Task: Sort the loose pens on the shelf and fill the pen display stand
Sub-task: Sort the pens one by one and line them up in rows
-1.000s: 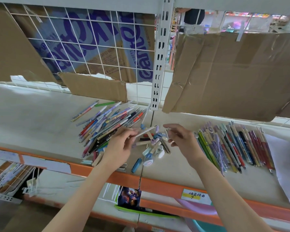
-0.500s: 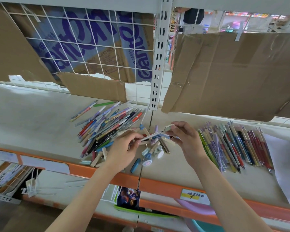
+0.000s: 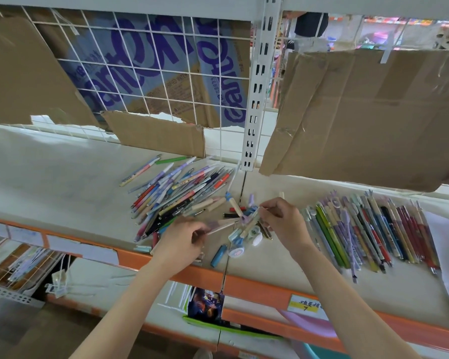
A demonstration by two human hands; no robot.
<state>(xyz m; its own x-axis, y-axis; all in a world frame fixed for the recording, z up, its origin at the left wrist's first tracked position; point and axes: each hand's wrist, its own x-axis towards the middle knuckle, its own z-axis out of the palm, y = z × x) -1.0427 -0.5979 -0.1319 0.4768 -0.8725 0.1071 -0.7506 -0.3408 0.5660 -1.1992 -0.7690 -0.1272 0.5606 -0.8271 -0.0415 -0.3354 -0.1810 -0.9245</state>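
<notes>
- The left hand [image 3: 182, 244] pinches one end of a pale pen [image 3: 222, 226] between thumb and fingertips, above the near edge of the shelf [image 3: 62, 182].
- The right hand [image 3: 285, 221] has its fingertips pressed together on something thin at the pen's far-right end; whether this is a cap or the pen's tip cannot be told.
- A loose heap of pens [image 3: 176, 193] lies left of the hands, pointing many ways.
- Just under the hands sits a small clutter of caps and short pieces [image 3: 244, 239], with a blue cap [image 3: 218, 255] nearest the orange shelf edge [image 3: 257, 283].
- To the right, a sorted row of pens [image 3: 368, 229] lies side by side, roughly parallel.
- A yellow-and-white shelf label [image 3: 305, 305] on the orange edge carries handwritten characters and a "7".
- Behind the wire grid [image 3: 151, 73], cardboard [image 3: 145, 63] shows big purple lettering, upside down and only partly legible; small print includes "PURIFIED WATER".
- No pen display stand is visible.
</notes>
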